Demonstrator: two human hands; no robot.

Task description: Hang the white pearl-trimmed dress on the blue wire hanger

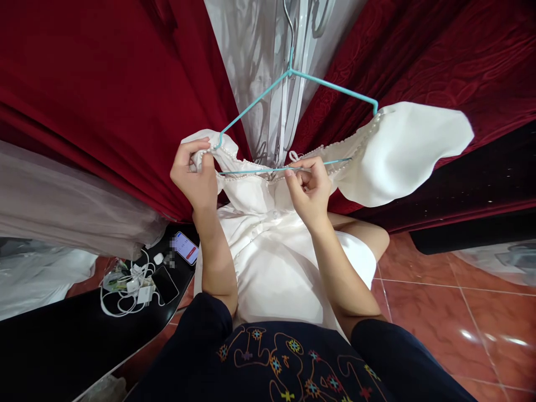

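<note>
A white dress with pearl-trimmed neckline and puffed sleeves hangs from a light blue hanger in front of me, its skirt over my lap. My left hand pinches the pearl-edged shoulder of the dress beside the hanger's left end. My right hand is closed at the middle of the neckline, thumb and forefinger on the hanger's bottom bar; whether cloth is also in those fingers I cannot tell. The right puffed sleeve spreads out from the hanger's other end.
Red curtains hang on both sides, with white garments between them. On a black bench at left lie a lit phone, a dark phone and tangled white cables. The red tiled floor shows at right.
</note>
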